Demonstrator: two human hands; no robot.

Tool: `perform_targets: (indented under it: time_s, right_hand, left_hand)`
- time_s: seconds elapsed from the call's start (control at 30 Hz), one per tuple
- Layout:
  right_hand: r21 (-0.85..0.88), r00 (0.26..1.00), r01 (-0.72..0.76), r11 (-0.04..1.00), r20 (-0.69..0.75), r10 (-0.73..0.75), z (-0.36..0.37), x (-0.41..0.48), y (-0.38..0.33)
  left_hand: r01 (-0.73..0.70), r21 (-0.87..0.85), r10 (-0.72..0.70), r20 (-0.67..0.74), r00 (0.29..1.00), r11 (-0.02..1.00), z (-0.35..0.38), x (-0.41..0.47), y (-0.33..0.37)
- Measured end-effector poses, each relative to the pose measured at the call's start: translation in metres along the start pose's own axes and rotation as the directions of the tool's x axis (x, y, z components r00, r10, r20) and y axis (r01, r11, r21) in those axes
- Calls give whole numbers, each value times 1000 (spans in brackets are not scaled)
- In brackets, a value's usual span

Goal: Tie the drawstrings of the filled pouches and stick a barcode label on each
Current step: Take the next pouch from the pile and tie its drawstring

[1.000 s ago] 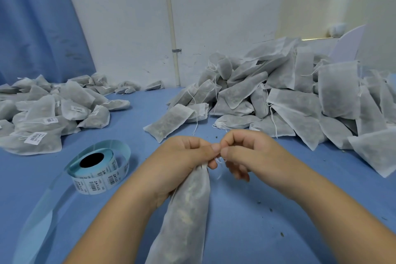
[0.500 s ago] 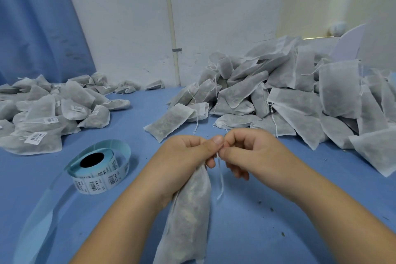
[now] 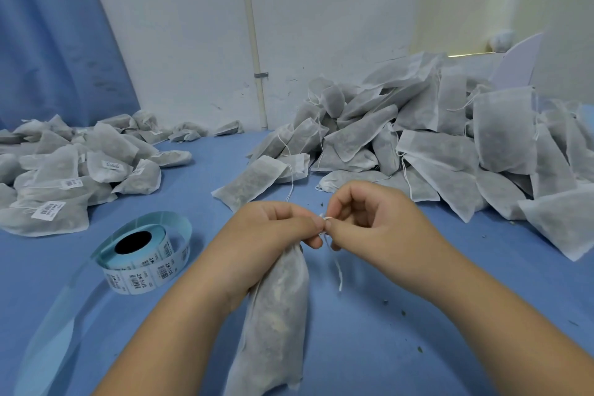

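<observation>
A filled white mesh pouch (image 3: 276, 325) hangs upright in front of me, its bottom near the blue table. My left hand (image 3: 270, 231) grips the gathered neck of this pouch, thumb pressed toward the drawstring. My right hand (image 3: 369, 219) pinches the white drawstring (image 3: 326, 220) right at the neck, where a small loop shows. A loose end of the string (image 3: 337, 270) dangles below my right fingers. A roll of barcode labels (image 3: 141, 260) on pale blue backing lies to the left of the pouch.
A large heap of unlabelled pouches (image 3: 434, 145) fills the back right. Labelled pouches (image 3: 64, 170) are piled at the far left. A strip of empty label backing (image 3: 54, 337) trails off the roll toward the front left. A white wall and blue curtain (image 3: 58, 42) stand behind.
My right hand has shifted slightly right and up, working the drawstring at the neck; a small loop now shows. The loose string end hangs lower. The pouch stays in my left hand.
</observation>
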State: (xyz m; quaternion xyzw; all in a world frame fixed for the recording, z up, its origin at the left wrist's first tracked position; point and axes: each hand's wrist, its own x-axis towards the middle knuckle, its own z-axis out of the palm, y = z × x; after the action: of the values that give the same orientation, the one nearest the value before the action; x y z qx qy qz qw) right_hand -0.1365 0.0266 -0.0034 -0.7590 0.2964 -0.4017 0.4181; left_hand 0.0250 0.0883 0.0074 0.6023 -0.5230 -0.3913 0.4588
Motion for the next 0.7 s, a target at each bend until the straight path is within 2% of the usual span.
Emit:
perform_targets:
  time_s: [0.13,0.4,0.53,0.7]
  right_hand:
    - [-57,999,12,998,-35,-14,1,0,0]
    - [-175,998,17,984,-58,-27,2,-1,-1]
    - [-139,996,-94,986,-8,94,-2,-1,-3]
    - [-9,959,-275,961,69,275,-7,1,-4]
  left_hand:
    - [-10,64,14,-61,998,998,3,0,1]
    - [-51,90,58,-77,995,995,4,0,1]
    - [-62,115,71,-81,994,992,4,0,0]
    - [-62,155,75,-77,994,986,6,0,0]
